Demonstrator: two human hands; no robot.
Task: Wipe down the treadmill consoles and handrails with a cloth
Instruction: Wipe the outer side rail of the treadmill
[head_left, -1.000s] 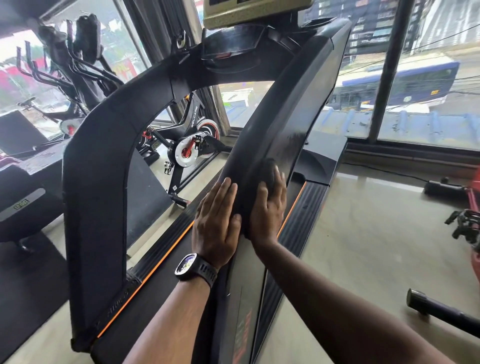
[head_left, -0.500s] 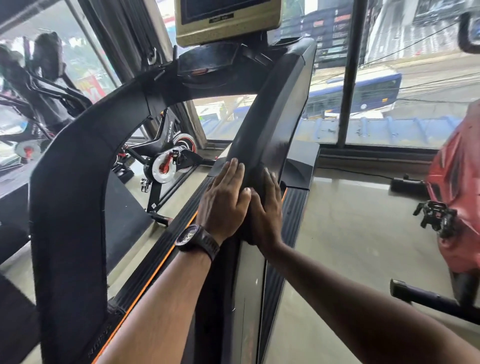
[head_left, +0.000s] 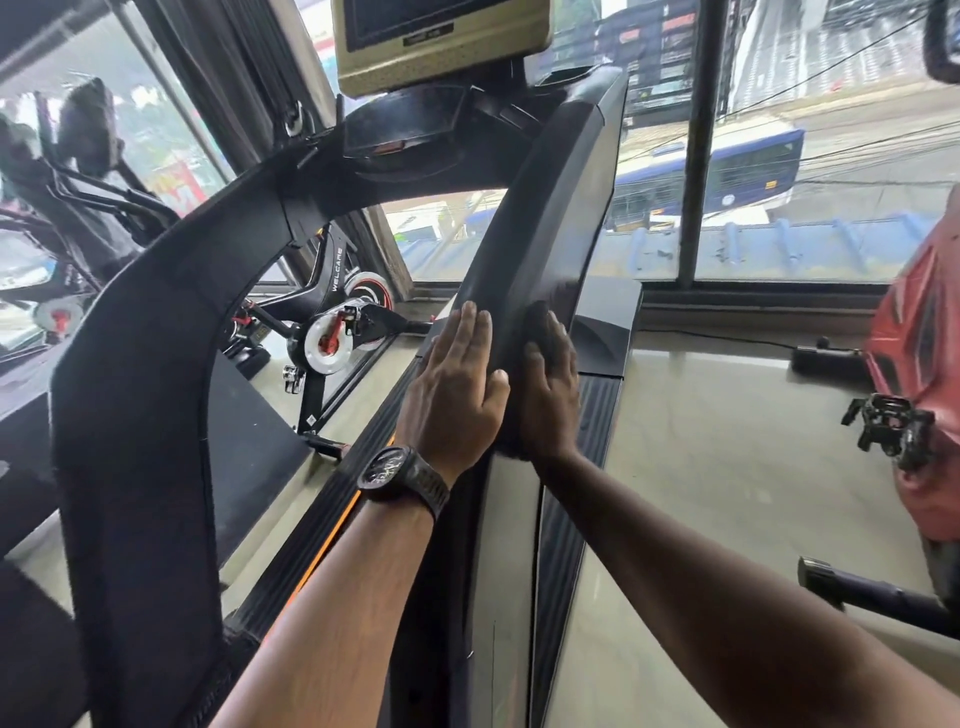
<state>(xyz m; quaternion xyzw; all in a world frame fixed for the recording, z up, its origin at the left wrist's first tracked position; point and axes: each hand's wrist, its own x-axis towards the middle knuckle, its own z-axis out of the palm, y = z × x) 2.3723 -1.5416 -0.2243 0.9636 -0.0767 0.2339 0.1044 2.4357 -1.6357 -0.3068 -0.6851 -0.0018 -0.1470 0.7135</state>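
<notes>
Hands flanked the treadmill's right handrail (head_left: 545, 208), one on each face of that black, sloping upright. Your left hand (head_left: 452, 384) lay flat against its inner face, fingers straight and close together, holding nothing; a dark wristwatch (head_left: 402, 475) sat on that wrist. Your right hand (head_left: 551, 395) rested on the outer face, fingers stretched up along the rail and pressing a dark cloth (head_left: 537, 318) against it. Only a small lump of the cloth showed past your fingertips, and it was hard to tell apart from the black rail, so you could not see how much of it lay under the palm. The two hands were level with each other, thumbs nearly meeting over the rail's near edge.

Up the rail, the console (head_left: 415, 124) bridged across to the left handrail (head_left: 140, 364), with a gold-framed screen (head_left: 441, 41) mounted above it. Through the gap between the rails stood a spin bike (head_left: 332, 322) by the window. A red machine (head_left: 919, 364) stood at your far right on the pale floor (head_left: 727, 467), and a blue bus (head_left: 727, 171) showed outside the glass.
</notes>
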